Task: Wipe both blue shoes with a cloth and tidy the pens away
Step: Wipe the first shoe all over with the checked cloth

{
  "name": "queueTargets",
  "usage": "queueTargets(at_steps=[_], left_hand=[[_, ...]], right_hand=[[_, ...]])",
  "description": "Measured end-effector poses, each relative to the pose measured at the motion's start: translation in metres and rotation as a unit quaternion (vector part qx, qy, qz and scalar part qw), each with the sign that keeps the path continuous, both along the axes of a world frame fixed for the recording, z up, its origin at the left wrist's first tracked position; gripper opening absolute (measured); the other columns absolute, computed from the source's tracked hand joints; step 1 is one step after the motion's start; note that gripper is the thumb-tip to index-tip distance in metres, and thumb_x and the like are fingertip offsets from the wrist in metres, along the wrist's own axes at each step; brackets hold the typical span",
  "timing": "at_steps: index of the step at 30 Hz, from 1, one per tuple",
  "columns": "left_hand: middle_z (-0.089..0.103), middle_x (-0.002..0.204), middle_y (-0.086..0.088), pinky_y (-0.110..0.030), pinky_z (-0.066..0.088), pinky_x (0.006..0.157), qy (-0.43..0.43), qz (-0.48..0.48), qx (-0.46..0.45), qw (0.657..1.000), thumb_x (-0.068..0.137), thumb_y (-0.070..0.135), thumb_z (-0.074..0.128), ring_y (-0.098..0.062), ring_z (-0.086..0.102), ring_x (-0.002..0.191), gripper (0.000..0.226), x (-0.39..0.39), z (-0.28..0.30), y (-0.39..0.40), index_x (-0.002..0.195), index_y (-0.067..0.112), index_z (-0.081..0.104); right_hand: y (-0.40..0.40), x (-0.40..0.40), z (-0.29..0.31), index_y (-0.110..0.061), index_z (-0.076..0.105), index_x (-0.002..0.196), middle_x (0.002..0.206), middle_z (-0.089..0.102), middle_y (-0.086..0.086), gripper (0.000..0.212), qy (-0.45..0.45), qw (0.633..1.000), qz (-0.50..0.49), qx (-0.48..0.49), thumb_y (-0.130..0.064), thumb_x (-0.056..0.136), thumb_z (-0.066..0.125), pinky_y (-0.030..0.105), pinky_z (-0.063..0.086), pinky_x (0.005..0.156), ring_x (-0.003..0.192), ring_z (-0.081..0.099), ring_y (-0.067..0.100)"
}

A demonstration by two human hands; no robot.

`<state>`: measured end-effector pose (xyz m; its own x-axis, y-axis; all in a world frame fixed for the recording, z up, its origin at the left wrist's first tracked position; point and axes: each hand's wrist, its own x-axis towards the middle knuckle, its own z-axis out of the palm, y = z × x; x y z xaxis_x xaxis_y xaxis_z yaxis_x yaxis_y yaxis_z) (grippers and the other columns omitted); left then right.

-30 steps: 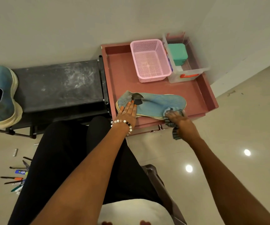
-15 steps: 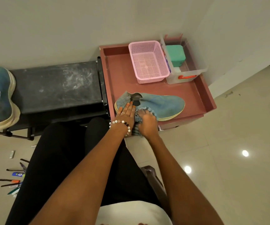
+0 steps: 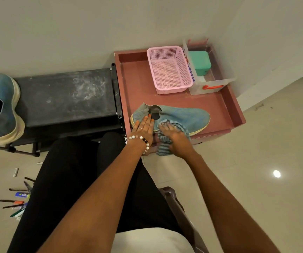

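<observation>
A blue shoe (image 3: 187, 116) with a cream sole lies on its side on the red tray table (image 3: 139, 84). My left hand (image 3: 144, 126) rests flat on its heel end, fingers straight. My right hand (image 3: 174, 137) presses a grey-blue striped cloth (image 3: 163, 147) against the shoe's middle, near the sole edge; the cloth hangs over the table's front. The second blue shoe (image 3: 0, 106) stands at the left end of the black bench (image 3: 65, 95). Several pens (image 3: 17, 201) lie scattered on the floor at lower left, partly hidden by my leg.
A pink mesh basket (image 3: 169, 70) and a clear plastic box (image 3: 210, 83) holding a green container (image 3: 200, 62) stand at the back of the tray table, against the wall. A dark chair edge (image 3: 176, 199) shows beside my right leg. Pale tiled floor spreads to the right.
My right hand with the cloth slid from the shoe's toe to beside my left hand, then back a little toward the shoe's middle. The left hand stayed on the heel.
</observation>
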<state>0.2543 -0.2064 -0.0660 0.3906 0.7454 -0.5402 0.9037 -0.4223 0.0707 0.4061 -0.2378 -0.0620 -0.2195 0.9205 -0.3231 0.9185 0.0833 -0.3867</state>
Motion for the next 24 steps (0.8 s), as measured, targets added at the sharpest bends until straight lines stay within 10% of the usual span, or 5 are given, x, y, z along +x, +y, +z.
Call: queueTargets(at_steps=[7, 12, 18, 24], left_hand=[[-0.024, 0.157, -0.013, -0.042, -0.006, 0.12, 0.013, 0.001, 0.008, 1.0, 0.082, 0.009, 0.058, -0.025, -0.019, 0.146, 0.101, 0.0, -0.002, -0.004, 0.148, 0.002, -0.019], [-0.029, 0.155, -0.01, -0.04, -0.011, 0.118, 0.037, -0.003, -0.003, 0.999, 0.082, 0.02, 0.067, -0.024, -0.022, 0.145, 0.112, 0.0, -0.004, -0.001, 0.147, 0.004, -0.022], [-0.028, 0.155, -0.012, -0.041, -0.011, 0.117, 0.054, -0.005, -0.003, 0.999, 0.06, 0.044, 0.086, -0.025, -0.022, 0.145, 0.146, 0.003, -0.007, 0.0, 0.146, 0.003, -0.024], [-0.032, 0.154, -0.011, -0.04, -0.012, 0.116, 0.058, -0.014, -0.007, 0.998, 0.061, 0.046, 0.085, -0.024, -0.025, 0.144, 0.145, 0.0, -0.006, 0.0, 0.146, 0.003, -0.025]], right_hand=[[-0.002, -0.021, -0.02, -0.003, 0.022, 0.147, 0.155, 0.017, 0.019, 0.067, -0.12, 0.981, -0.141, 0.052, 0.003, 0.085, 0.046, 0.037, 0.003, 0.118, 0.145, 0.009, 0.029], [0.003, -0.003, -0.017, -0.012, 0.026, 0.148, 0.155, 0.023, 0.009, 0.077, 0.004, 1.0, 0.018, 0.023, 0.006, 0.08, 0.056, 0.032, 0.006, 0.117, 0.144, 0.015, 0.027], [0.0, -0.012, -0.022, -0.002, 0.029, 0.145, 0.151, 0.03, 0.018, 0.06, -0.159, 0.979, -0.11, 0.063, -0.002, 0.088, 0.047, 0.038, 0.013, 0.118, 0.141, 0.023, 0.03], [0.011, -0.004, -0.017, -0.007, 0.046, 0.138, 0.145, 0.043, 0.013, 0.063, 0.053, 0.998, -0.009, 0.043, 0.007, 0.077, 0.055, 0.034, 0.019, 0.116, 0.137, 0.034, 0.029]])
